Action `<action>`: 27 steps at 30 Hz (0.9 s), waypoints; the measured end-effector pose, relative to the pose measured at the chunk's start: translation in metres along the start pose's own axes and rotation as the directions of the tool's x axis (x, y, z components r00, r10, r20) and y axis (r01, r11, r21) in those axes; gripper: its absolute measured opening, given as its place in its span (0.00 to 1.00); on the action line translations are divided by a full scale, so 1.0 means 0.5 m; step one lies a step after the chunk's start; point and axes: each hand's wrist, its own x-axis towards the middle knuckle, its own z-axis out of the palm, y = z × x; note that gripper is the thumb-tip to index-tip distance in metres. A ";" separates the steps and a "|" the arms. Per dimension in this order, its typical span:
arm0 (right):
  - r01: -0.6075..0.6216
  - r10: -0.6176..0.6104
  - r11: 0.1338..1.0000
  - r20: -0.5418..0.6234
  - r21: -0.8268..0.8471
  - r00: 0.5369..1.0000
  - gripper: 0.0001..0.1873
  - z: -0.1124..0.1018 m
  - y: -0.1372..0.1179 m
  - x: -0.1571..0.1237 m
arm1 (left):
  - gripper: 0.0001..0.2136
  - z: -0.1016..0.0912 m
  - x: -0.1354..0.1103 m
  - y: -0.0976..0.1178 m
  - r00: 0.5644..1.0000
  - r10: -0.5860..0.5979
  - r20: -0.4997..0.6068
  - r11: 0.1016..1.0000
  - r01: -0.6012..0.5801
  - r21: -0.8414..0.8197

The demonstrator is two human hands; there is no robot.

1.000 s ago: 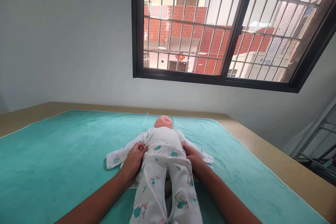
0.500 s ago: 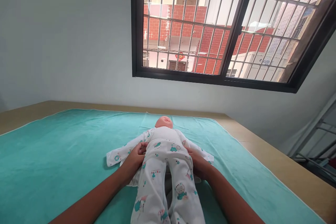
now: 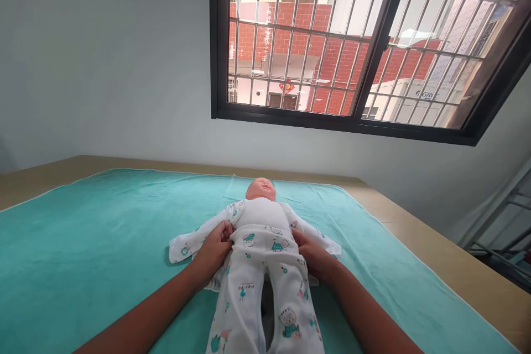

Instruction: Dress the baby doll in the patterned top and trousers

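Observation:
A baby doll (image 3: pixel 260 189) lies on its back, head away from me, its face up. It wears a white shirt (image 3: pixel 265 213) with printed sleeves stretched out to both sides. White printed baby pants (image 3: pixel 249 265) cover its legs and reach up to its waist. My left hand (image 3: pixel 219 243) is closed on the waistband at the doll's left-side edge in view. On the opposite side, my right hand (image 3: pixel 309 251) grips the waistband too, its fingertips partly hidden by the cloth. The feet run out of the bottom of the view.
A turquoise cloth (image 3: pixel 103 243) lies under the doll on a wooden table (image 3: pixel 415 238). Behind it stands a pale wall (image 3: pixel 103 66) with a barred, black-framed window (image 3: pixel 286 113). A grey metal frame (image 3: pixel 493 210) stands at the right.
The fingers of my left hand have curled tighter at the waistband. Both hands stay at the doll's waist, and the view has shifted slightly.

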 end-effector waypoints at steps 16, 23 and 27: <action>0.066 -0.159 0.865 -0.148 -0.497 0.976 0.13 -0.063 -0.023 -0.008 | 0.11 -0.009 -0.002 0.013 0.993 0.070 0.096 0.997 -0.074 0.038; 0.066 -0.094 0.944 -0.070 -0.324 0.993 0.12 -0.082 -0.034 -0.022 | 0.14 -0.012 -0.010 0.029 0.981 0.160 0.111 0.950 -0.184 0.253; 0.045 -0.118 0.921 -0.165 -0.388 0.979 0.14 -0.079 -0.027 -0.008 | 0.14 -0.021 -0.006 0.036 0.955 0.195 0.222 0.923 -0.255 0.288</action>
